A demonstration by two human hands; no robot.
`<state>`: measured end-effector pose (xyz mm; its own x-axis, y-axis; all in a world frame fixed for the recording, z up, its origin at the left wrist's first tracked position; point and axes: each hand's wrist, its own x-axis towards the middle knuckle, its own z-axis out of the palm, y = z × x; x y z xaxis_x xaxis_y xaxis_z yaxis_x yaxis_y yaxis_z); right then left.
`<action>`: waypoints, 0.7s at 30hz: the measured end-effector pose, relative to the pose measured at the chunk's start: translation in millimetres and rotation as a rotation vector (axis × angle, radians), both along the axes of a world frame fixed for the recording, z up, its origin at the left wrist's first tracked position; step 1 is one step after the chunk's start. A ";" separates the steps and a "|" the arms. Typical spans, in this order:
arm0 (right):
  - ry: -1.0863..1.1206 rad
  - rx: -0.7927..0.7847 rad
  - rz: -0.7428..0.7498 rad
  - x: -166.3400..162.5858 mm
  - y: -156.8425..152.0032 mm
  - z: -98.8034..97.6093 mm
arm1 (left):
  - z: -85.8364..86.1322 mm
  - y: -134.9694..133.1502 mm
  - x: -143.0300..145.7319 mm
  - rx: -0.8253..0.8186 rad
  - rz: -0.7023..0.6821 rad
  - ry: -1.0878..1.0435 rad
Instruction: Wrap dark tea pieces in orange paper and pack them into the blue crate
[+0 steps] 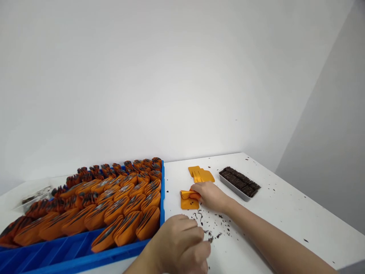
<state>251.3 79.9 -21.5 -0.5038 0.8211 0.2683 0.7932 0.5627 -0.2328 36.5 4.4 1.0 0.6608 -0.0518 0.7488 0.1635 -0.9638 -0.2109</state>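
My right hand [209, 196] reaches across the white table [285, 213] and pinches a small orange paper pouch [188, 200] that lies flat in front of it. My left hand [182, 243] is near the table's front edge, fingers curled together by some dark crumbs [209, 234]; what they hold, if anything, is too small to name. A short stack of empty orange pouches [201, 175] lies just beyond my right hand. A clear tray of dark pressed blocks [239, 182] sits to the right of that stack.
A blue plastic crate [71, 255] on the left holds several rows of filled orange pouches [122, 205]. A clear tray with dark bits [34, 196] stands behind it at far left. Dark crumbs are scattered over the table. A white wall rises behind.
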 end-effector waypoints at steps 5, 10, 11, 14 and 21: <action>0.072 0.052 -0.048 12.3 1.9 6.5 | 7.7 -3.5 1.8 0.007 -0.023 -0.037; 0.101 0.182 -0.087 16.9 2.8 7.7 | 8.3 -4.7 1.2 -0.011 -0.019 0.012; 0.102 0.203 -0.084 15.6 3.2 6.0 | 8.5 -4.8 0.8 -0.020 -0.022 0.024; 0.120 0.210 -0.083 7.8 5.2 -1.3 | 10.2 -6.4 0.3 -0.062 -0.017 0.035; 0.187 0.176 -0.173 0.8 4.8 -2.9 | 11.1 -10.1 1.1 -0.186 -0.024 0.015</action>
